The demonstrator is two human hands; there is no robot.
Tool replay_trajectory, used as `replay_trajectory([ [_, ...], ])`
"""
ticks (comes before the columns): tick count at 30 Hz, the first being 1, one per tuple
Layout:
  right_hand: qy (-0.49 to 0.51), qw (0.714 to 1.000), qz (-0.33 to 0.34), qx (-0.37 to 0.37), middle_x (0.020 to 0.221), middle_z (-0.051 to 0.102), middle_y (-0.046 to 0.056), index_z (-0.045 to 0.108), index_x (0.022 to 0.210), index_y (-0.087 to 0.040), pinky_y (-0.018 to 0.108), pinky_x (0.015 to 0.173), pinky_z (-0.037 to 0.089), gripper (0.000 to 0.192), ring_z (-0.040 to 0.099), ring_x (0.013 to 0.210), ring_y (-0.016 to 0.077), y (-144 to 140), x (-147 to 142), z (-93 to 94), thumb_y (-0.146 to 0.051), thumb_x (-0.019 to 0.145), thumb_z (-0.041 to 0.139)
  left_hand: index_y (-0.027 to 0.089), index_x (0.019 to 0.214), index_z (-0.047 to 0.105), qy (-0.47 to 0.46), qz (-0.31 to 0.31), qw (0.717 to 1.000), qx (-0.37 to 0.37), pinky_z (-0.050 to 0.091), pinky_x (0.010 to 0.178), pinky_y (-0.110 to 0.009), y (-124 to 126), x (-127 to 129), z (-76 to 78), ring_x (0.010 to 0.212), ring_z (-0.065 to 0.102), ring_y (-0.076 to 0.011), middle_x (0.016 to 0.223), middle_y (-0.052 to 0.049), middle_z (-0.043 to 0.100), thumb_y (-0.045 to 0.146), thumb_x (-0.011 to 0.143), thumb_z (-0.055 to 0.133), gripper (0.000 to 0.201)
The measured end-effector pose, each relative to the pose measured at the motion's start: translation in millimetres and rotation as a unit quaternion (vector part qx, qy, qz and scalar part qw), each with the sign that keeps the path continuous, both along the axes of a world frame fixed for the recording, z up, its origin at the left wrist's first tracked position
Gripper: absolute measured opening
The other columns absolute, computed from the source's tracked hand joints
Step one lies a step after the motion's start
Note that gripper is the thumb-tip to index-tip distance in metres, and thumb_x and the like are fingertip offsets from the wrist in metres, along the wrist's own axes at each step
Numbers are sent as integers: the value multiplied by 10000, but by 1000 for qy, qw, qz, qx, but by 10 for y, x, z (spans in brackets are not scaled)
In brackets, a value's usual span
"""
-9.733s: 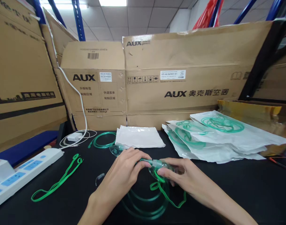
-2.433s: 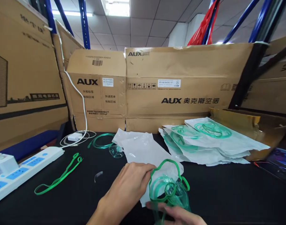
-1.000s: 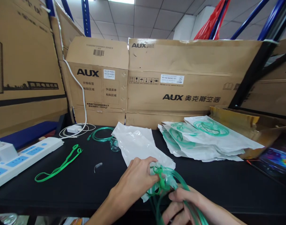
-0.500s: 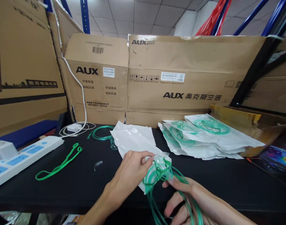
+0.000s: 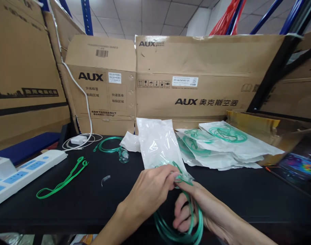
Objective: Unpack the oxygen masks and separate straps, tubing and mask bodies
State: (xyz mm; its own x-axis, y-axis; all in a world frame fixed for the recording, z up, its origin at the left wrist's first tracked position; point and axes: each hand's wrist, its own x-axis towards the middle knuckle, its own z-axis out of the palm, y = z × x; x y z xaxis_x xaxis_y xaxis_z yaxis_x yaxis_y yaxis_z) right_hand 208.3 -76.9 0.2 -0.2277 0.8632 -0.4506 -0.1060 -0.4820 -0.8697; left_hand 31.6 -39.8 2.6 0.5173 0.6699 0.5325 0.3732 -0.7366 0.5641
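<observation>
I see the clear plastic pouch standing upright above the near middle of the black table, its mouth pinched shut between the fingers of my left hand. Green oxygen tubing hangs out of that mouth in loops, and my right hand curls closed around the coil just below the pouch. Part of the tubing already shows through the plastic at the pouch's lower end.

To the right lies a stack of sealed packed pouches. To the left lie a loose green strap, another tubing coil with a clear mask, a small clear clip and a white power strip. Cardboard AUX boxes wall off the far edge under a tiled ceiling.

Half a second ago the pouch lay slanted on the table; now it is lifted upright, and more tubing sits inside it.
</observation>
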Motion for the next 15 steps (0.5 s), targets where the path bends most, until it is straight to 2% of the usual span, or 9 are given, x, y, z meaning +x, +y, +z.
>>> replay_trajectory([
  [3,10,1000,-18,14,534,672,14,490,1186,-155,283,464,604,330,727,503,233,20,38,9,-437,1015,507,247,1085,605,-8,40,998,-41,415,719,-232,43,-79,35,747,618,-145,871,26,674,287,1072,367,242],
  [5,32,999,-33,9,515,648,-15,508,1176,-163,261,419,587,271,702,456,209,16,84,16,-388,1025,505,262,1116,598,-9,52,996,-67,392,676,-229,69,-127,58,681,570,-142,764,46,618,313,1072,363,245],
  [7,47,998,-41,-3,516,638,-29,530,1153,-161,249,400,579,237,688,431,193,6,117,16,-361,1030,496,269,1149,596,-11,49,994,-93,369,636,-222,76,-141,70,616,510,-137,656,66,527,337,1069,369,249],
  [9,45,998,-41,-4,524,638,-29,542,1151,-155,252,412,586,246,698,445,195,-4,116,8,-363,1030,493,260,1145,604,-20,29,993,-109,361,619,-211,59,-109,62,606,492,-132,636,69,502,350,1059,393,245],
  [12,6,1000,-17,18,546,668,11,566,1136,-133,263,460,605,354,734,514,221,-3,60,-1,-460,1017,499,237,1087,623,-39,-8,992,-120,379,635,-203,11,-11,24,628,523,-128,668,55,544,329,1047,415,231],
  [15,-41,998,41,34,556,688,89,635,910,-91,248,454,592,538,722,488,213,37,-5,21,-599,985,472,227,1056,644,-39,-20,992,-117,373,624,-216,-18,53,-2,585,496,-126,641,55,534,316,1035,437,227],
])
